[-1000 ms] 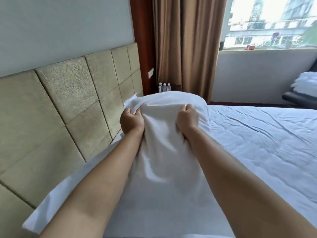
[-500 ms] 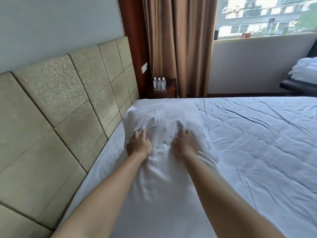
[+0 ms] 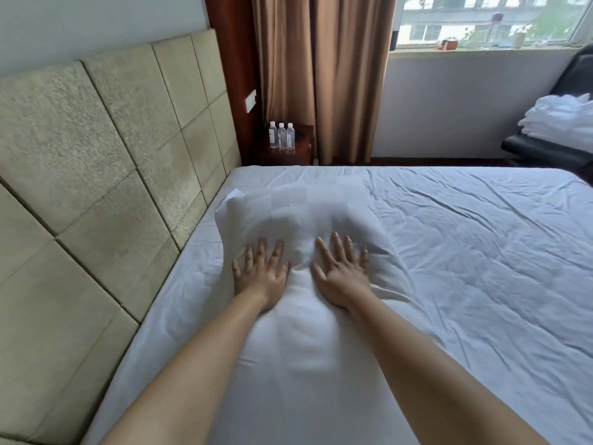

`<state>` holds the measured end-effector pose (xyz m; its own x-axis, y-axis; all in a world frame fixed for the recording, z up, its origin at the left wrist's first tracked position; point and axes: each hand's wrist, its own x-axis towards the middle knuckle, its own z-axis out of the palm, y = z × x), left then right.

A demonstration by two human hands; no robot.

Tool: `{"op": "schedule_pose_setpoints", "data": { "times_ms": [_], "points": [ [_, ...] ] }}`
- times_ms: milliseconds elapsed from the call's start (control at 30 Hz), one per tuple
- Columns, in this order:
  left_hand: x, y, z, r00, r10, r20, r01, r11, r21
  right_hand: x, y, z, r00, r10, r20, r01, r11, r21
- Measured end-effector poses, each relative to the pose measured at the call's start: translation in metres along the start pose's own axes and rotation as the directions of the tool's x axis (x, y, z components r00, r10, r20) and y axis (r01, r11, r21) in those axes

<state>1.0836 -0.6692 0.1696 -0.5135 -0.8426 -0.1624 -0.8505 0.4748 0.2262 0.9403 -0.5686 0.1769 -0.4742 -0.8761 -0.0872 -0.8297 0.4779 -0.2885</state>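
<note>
White cotton is pressed flat under both palms: the left hand (image 3: 260,279) and the right hand (image 3: 340,277) are laid side by side on the pillow (image 3: 308,210), fingers straight and spread, with nothing gripped. The pillow is seen at the centre of the frame, lying on the bed sheet (image 3: 475,258), near the padded headboard (image 3: 112,187) at the left.

If weight is applied unevenly, the filling could be driven toward the far end and a lump left there; the dent between the hands suggests this is likely. If the pillow is pushed sideways, the already creased sheet could be dragged into deeper wrinkles, or a corner wedged against the headboard. The water bottles (image 3: 281,136) on the nightstand (image 3: 300,155), upper centre, are well apart and judged out of danger.
</note>
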Motion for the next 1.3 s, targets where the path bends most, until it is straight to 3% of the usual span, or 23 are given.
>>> {"op": "schedule_pose_setpoints", "data": {
  "times_ms": [200, 300, 367, 467, 500, 567, 667, 767, 800, 867, 933, 1033, 1133, 1200, 1300],
  "points": [
    [0.03, -0.019, 0.015, 0.962, -0.005, 0.272, -0.014, 0.998, 0.069, 0.022, -0.004, 0.023, 0.975, 0.068, 0.21, -0.043, 0.992, -0.119],
    [0.042, -0.025, 0.023, 0.953, -0.011, 0.301, -0.005, 0.998, 0.055, 0.035, -0.012, 0.021, 0.972, 0.091, 0.217, -0.055, 0.984, -0.169],
    [0.043, -0.03, 0.036, 0.98, 0.021, 0.199, -0.022, 1.0, 0.0, 0.043, -0.027, 0.022, 0.994, 0.092, 0.066, -0.078, 0.981, -0.18],
    [0.027, -0.042, 0.055, 0.979, 0.036, -0.198, -0.083, 0.968, -0.236, 0.058, -0.057, 0.024, 0.979, 0.071, -0.193, -0.081, 0.996, -0.044],
    [0.024, -0.047, 0.059, 0.945, -0.021, -0.326, -0.095, 0.937, -0.335, 0.061, -0.066, 0.027, 0.983, 0.042, -0.18, -0.044, 0.999, -0.01],
    [0.023, -0.058, 0.062, 0.896, -0.211, -0.39, -0.021, 0.859, -0.512, 0.061, -0.083, 0.037, 0.997, -0.072, -0.043, 0.069, 0.995, -0.07],
    [0.031, -0.072, 0.045, 0.91, -0.309, -0.275, 0.095, 0.802, -0.589, 0.059, -0.099, 0.051, 0.972, -0.198, 0.127, 0.222, 0.952, -0.212],
    [0.036, -0.087, 0.029, 0.87, -0.427, -0.247, 0.189, 0.75, -0.634, 0.063, -0.116, 0.055, 0.962, -0.204, 0.182, 0.247, 0.933, -0.261],
    [0.037, -0.093, 0.024, 0.829, -0.527, -0.187, 0.275, 0.675, -0.685, 0.064, -0.121, 0.056, 0.963, -0.199, 0.183, 0.245, 0.928, -0.281],
    [0.05, -0.114, 0.033, 0.719, -0.691, 0.074, 0.489, 0.427, -0.761, 0.065, -0.128, 0.058, 0.97, -0.179, 0.166, 0.222, 0.928, -0.3],
    [0.064, -0.138, 0.047, 0.694, -0.588, 0.415, 0.601, 0.156, -0.784, 0.066, -0.134, 0.061, 0.978, -0.155, 0.142, 0.191, 0.937, -0.291],
    [0.063, -0.158, 0.057, 0.69, -0.237, 0.684, 0.701, -0.016, -0.713, 0.069, -0.141, 0.065, 0.988, -0.122, 0.097, 0.144, 0.952, -0.269],
    [0.056, -0.161, 0.052, 0.661, -0.075, 0.747, 0.749, -0.002, -0.663, 0.071, -0.149, 0.068, 0.995, -0.094, 0.034, 0.099, 0.965, -0.241],
    [0.06, -0.162, 0.057, 0.654, -0.06, 0.754, 0.756, 0.051, -0.652, 0.071, -0.154, 0.071, 0.996, -0.084, -0.001, 0.082, 0.973, -0.216],
    [0.058, -0.164, 0.058, 0.64, -0.01, 0.769, 0.769, 0.013, -0.639, 0.071, -0.159, 0.074, 0.996, -0.087, -0.029, 0.079, 0.975, -0.206]
  ]
}}
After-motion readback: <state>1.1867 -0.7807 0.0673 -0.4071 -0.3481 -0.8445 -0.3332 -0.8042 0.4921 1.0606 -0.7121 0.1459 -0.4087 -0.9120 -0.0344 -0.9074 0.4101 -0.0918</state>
